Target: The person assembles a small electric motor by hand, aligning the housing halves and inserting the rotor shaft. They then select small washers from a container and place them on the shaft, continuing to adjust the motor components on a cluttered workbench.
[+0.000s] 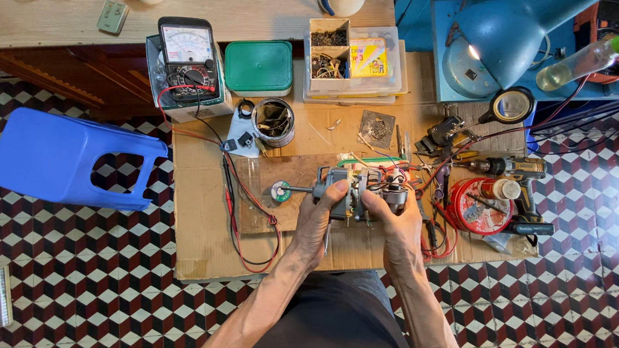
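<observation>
— Hands first: what are they doing at the centre of the frame?

— Both grip 1 small electric motor. Left hand wraps the left end of the housing, thumb up over the top; right hand clasps the right end, fingers curled round the part where the wires bunch. Neither is loose. Held at both ends, the body probably cannot roll on its round casing.

— Where does the motor sit?

— Just above a brown board lying on a sheet of cardboard spread over the patterned floor; whether it touches the board I cannot tell. Its shaft points left, toward a small green-and-white reel just beside the tip.

— And the meter?

— An analogue multimeter stands propped on a box at upper left-centre, dial tilted toward the person, seemingly so it reads from the seated position. Its red and black leads trail down the cardboard and loop left of the left hand, untouched.

— Anything else within reach?

— A tin can of odds and ends above the board, a green lidded tub, a clear parts organiser at top centre, a red round tin and a cordless drill to the right. A blue desk lamp at upper right leans in over the work; a blue plastic stool lies tipped at left.
</observation>
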